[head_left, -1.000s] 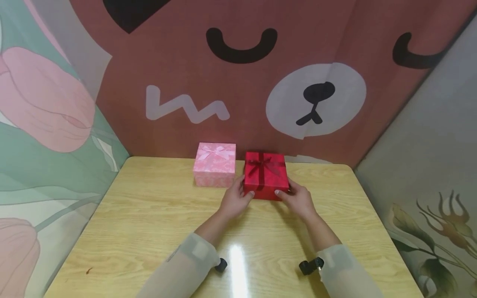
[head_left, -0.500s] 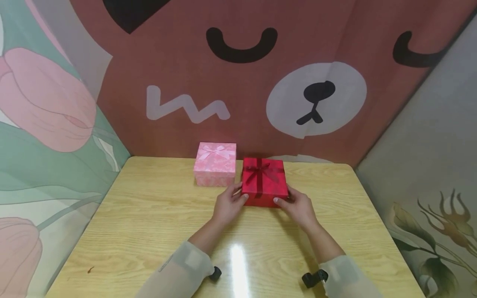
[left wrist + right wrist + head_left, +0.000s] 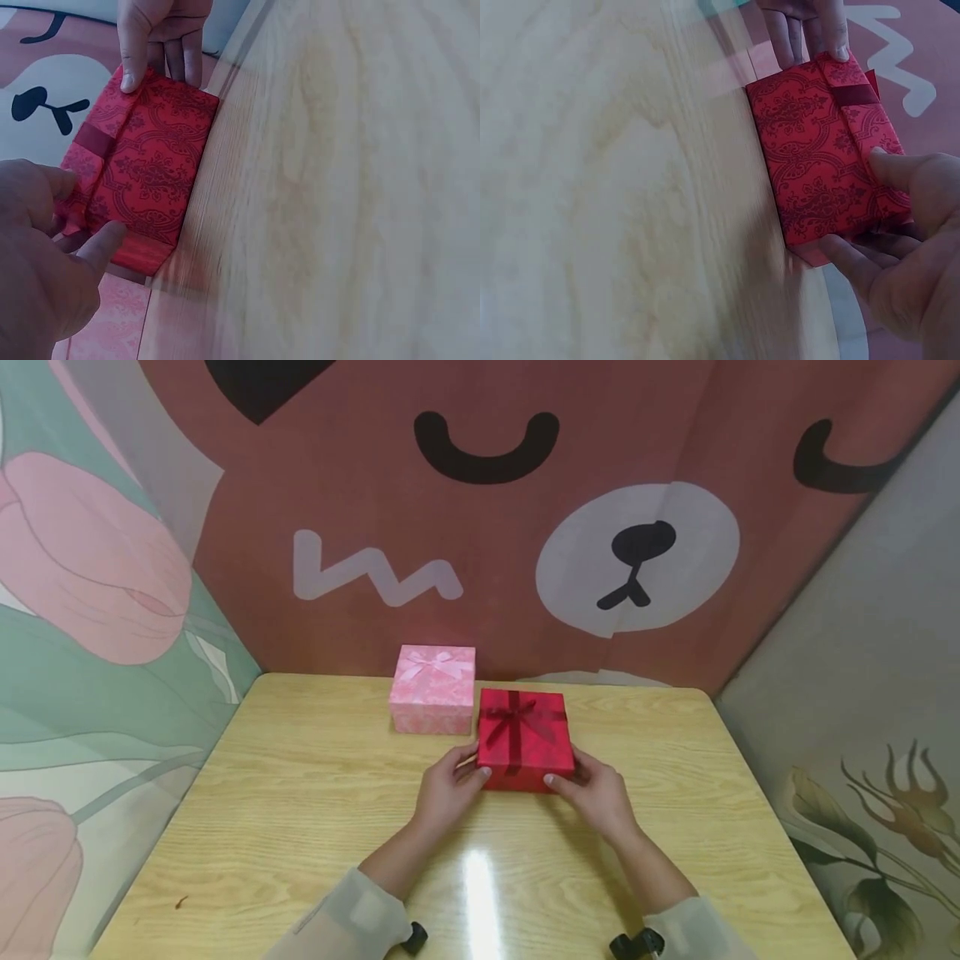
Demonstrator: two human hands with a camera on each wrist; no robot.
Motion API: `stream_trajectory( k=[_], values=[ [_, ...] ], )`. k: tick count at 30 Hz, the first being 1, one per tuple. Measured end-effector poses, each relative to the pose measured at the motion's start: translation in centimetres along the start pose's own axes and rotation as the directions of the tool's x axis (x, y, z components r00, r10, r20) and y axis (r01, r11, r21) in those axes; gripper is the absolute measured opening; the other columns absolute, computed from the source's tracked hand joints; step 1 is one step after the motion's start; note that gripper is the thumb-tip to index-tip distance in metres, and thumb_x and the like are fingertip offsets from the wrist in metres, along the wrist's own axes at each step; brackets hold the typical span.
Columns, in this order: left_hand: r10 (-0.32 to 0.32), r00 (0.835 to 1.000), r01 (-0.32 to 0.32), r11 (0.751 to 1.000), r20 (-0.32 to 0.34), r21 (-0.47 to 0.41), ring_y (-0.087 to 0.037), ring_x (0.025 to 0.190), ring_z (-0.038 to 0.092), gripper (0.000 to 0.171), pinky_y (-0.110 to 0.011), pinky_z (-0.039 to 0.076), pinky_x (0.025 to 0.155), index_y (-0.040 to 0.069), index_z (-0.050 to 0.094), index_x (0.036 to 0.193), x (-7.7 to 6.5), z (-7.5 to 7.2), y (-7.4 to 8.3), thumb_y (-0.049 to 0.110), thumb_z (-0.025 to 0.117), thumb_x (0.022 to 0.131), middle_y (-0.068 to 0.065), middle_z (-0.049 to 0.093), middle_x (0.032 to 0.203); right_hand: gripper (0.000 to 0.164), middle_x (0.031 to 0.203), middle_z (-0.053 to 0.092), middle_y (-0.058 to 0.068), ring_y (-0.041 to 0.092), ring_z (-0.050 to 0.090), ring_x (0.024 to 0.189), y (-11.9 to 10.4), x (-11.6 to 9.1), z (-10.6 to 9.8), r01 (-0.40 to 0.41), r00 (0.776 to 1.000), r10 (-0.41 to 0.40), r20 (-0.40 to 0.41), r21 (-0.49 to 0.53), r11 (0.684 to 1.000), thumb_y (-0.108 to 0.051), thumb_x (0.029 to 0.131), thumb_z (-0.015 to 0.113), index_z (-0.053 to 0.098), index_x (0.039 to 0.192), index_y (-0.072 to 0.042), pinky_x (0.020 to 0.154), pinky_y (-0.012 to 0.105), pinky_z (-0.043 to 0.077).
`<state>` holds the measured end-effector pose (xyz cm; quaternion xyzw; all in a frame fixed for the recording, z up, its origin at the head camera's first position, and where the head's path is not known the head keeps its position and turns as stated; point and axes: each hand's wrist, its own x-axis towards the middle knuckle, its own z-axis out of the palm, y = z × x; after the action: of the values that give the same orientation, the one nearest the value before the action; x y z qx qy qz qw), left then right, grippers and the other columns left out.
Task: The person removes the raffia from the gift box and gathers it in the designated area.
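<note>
Both hands hold a red gift box [image 3: 528,739] with a dark red ribbon and bow, one at each side. My left hand [image 3: 446,787] grips its near left corner, the thumb on the front face and the fingers along the left side. At the near right corner my right hand [image 3: 600,789] grips it the same way. The wrist views show the box's patterned side [image 3: 154,157] and its lid edge [image 3: 855,105]. Whether its base touches the table is hard to tell. A pink gift box [image 3: 432,689] with a pale bow stands just behind and left of it.
The wooden table [image 3: 285,827] reaches back to a wall [image 3: 360,485] printed with a bear face. Patterned side walls [image 3: 97,693] close it in at left and right. A small brown mark [image 3: 181,902] lies at the front left.
The red box has come toward me and slightly left, with both hands still on it. The pink box has stayed in its place.
</note>
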<state>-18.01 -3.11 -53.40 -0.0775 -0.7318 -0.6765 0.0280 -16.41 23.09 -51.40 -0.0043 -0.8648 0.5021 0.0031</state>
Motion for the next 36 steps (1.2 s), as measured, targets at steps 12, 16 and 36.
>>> stream_trajectory(
  k=[12,16,36],
  values=[
    [-0.068,0.997,0.070,0.996,0.037,-0.047,-0.032,0.120,0.068,0.038,-0.029,0.061,0.088,0.006,0.070,0.126,-2.6,-1.5,0.6,0.008,0.082,0.090,-0.011,0.067,0.136,0.078,0.131,0.070,0.016,0.029,0.072,0.113,-0.6,-2.6,0.7,-0.022,1.000,0.022,-0.019,0.010,1.000,-0.033,0.085,0.088,0.054,0.149,-0.004,0.089,0.033,0.062],
    [-0.058,0.997,0.060,0.997,0.045,-0.048,-0.034,0.120,0.068,0.037,-0.028,0.061,0.089,0.006,0.070,0.125,-3.3,-1.7,0.8,0.007,0.082,0.090,-0.012,0.067,0.136,0.076,0.130,0.070,0.015,0.028,0.072,0.112,-0.6,-3.2,0.9,-0.034,0.999,0.034,-0.021,0.028,0.999,-0.031,0.084,0.089,0.056,0.148,-0.005,0.087,0.031,0.062],
    [-0.096,0.995,0.097,0.995,0.016,-0.040,-0.031,0.115,0.070,0.039,-0.031,0.064,0.082,0.014,0.074,0.122,-7.0,-4.4,1.3,0.001,0.083,0.086,-0.007,0.069,0.131,0.071,0.122,0.075,0.009,0.026,0.074,0.107,-1.6,-6.2,3.0,-0.024,1.000,0.024,-0.003,0.095,0.995,-0.026,0.079,0.093,0.062,0.141,-0.011,0.084,0.030,0.063]
  ],
)
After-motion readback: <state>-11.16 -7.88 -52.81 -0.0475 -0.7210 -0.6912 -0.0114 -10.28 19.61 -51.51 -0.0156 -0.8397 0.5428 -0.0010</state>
